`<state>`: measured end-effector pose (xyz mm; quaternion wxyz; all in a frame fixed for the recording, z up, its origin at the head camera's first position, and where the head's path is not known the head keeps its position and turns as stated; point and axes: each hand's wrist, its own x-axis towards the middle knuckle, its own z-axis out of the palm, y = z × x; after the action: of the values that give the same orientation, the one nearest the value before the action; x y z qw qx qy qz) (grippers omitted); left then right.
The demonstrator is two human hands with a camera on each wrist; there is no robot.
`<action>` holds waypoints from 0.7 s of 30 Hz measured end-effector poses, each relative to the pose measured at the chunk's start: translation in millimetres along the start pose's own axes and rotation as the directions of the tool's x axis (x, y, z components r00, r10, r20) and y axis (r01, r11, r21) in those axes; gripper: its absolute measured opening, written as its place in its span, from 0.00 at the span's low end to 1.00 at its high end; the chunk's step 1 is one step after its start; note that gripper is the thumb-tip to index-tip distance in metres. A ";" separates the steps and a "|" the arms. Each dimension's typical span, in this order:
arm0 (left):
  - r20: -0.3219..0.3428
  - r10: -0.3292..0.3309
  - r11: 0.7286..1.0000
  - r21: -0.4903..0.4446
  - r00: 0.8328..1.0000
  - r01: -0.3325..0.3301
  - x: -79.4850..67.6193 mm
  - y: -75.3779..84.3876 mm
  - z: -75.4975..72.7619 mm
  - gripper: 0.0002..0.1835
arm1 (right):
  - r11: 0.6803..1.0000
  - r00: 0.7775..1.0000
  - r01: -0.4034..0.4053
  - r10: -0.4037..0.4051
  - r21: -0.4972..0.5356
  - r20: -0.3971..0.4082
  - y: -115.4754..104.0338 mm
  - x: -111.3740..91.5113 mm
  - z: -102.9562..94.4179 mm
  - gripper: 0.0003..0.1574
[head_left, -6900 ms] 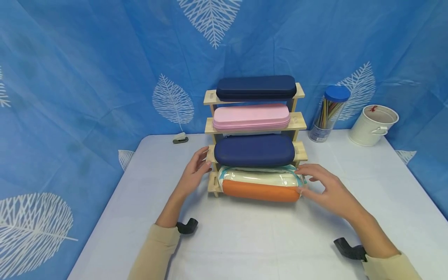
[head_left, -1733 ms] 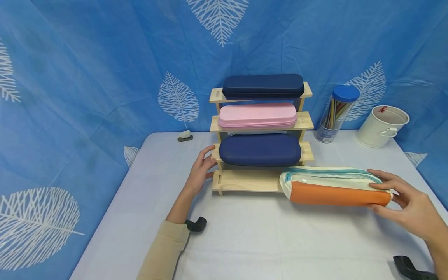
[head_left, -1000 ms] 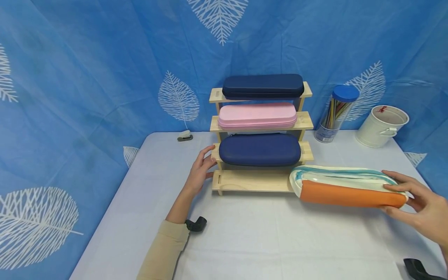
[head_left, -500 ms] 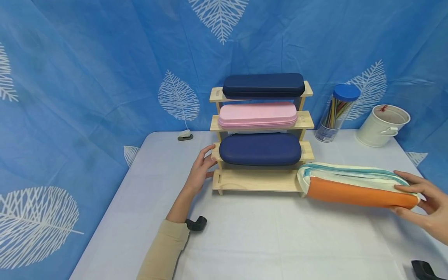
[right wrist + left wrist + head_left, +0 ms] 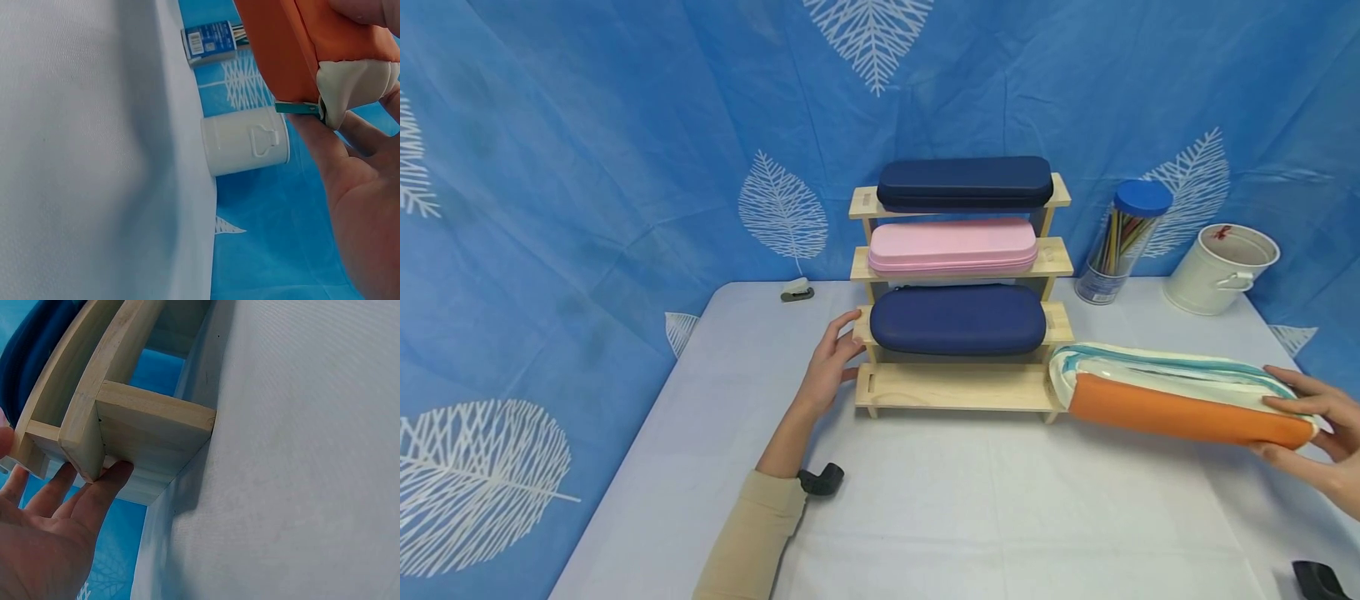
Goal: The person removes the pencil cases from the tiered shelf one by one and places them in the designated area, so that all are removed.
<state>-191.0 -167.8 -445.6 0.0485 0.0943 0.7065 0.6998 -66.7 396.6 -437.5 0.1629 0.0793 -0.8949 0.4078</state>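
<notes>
At the right of the head view my right hand (image 5: 1333, 437) grips the near end of an orange and cream pencil case (image 5: 1195, 412) with a teal zip. The case looks raised off the table, and its left end overlaps the right end of the bottom shelf of a stepped wooden rack (image 5: 955, 387). In the right wrist view, the thumb lies on the orange side (image 5: 294, 44) and the fingers are beneath. My left hand (image 5: 826, 371) holds the rack's left side, its fingers at the shelf ends (image 5: 81, 450) in the left wrist view.
Higher rack shelves carry a blue case (image 5: 958, 319), a pink case (image 5: 953, 247) and a dark navy case (image 5: 964, 183). Behind on the right stand a blue-lidded jar of sticks (image 5: 1108, 258) and a white pail (image 5: 1195, 279). A small stapler (image 5: 797, 290) lies at the back left.
From lying along the bottom shelf, the orange pencil case has moved rightwards off it, gripped by my right hand. My left hand has stayed at the rack's left side.
</notes>
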 end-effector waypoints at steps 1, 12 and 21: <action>0.001 -0.001 1.000 0.000 1.000 0.001 -0.1 0.3 -0.1 0.25 | 1.000 1.000 -0.004 0.004 0.000 -0.006 0.4 0.0 -0.4 0.37; 0.009 -0.027 1.000 -0.003 1.000 0.027 1.1 3.1 -0.9 0.26 | 1.000 0.998 -0.021 0.020 -0.014 -0.052 6.2 2.6 -3.5 0.38; 0.010 -0.029 0.999 0.027 1.000 0.029 -10.1 29.5 8.1 0.26 | 0.997 0.996 -0.059 0.055 -0.057 -0.071 13.9 5.9 -0.6 0.36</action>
<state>-177.6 -161.8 -417.0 0.0613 0.0882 0.7168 0.6890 -75.9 406.1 -444.8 0.1842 0.0347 -0.9023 0.3882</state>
